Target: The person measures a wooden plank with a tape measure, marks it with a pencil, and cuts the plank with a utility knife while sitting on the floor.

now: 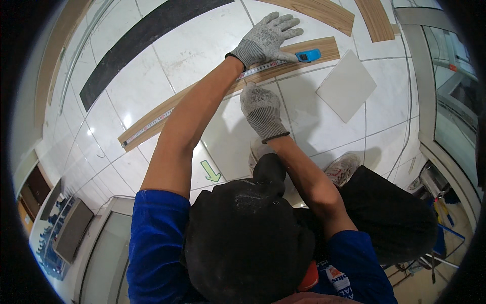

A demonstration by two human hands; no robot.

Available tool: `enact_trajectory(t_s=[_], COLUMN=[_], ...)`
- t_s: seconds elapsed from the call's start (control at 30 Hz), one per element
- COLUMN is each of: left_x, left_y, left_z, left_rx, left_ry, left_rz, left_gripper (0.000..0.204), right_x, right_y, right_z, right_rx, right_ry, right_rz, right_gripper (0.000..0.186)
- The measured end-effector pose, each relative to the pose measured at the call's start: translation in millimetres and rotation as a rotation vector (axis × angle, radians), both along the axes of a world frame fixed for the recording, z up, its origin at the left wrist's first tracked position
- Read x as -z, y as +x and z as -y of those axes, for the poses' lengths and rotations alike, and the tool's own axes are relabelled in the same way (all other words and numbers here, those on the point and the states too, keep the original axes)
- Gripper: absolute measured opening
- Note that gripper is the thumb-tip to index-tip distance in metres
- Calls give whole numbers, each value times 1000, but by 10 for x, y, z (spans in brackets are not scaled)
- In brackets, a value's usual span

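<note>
A narrow wood-grain plank (pixel 331 46) lies slantwise on the tiled floor in front of me. Along it runs the drawn-out blade of a tape measure, whose blue case (pixel 308 55) rests near the plank's right end. My left hand (pixel 266 39), in a grey knitted glove, lies flat with fingers spread beyond the plank, its thumb over the blade beside the case. Closed at the plank's near edge is my gloved right hand (pixel 260 105). Its fingertips meet the wood below the blade; a thin tip seems to stick out, too small to name.
A long black strip (pixel 129 53) lies beyond the plank, with more wood-grain planks (pixel 375 20) at the top right. To the right is a loose pale square tile (pixel 347 86). A green arrow sticker (pixel 209 172) marks the floor. Glass door frames (pixel 428 76) border the right side.
</note>
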State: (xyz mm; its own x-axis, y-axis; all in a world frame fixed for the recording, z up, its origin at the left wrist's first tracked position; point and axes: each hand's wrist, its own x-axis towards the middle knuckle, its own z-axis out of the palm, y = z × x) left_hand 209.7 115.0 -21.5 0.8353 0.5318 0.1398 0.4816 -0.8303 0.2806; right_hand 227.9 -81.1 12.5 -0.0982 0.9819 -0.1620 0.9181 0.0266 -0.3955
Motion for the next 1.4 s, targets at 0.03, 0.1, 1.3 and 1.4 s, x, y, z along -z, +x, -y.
enact_trajectory(t_s=[0.03,0.1,1.3,1.4], left_x=[2,4,-11,-26], left_y=[3,-6,36,43], left_z=[-4,-15,14,1], left_rx=[-3,4,42,42], left_ry=[16,17,97,131], left_rz=[-16,-6,-186,-211], left_gripper=[95,96,82,80], right_x=[-3,-7,-117,-107], right_y=[-4,-5,-42,-2], right_z=[-1,-17,-35,-75], right_rx=[15,12,-39,-35], right_ry=[3,-2,-113,-164], right_rz=[-3,-13,93,83], right_gripper=[23,23,15,17])
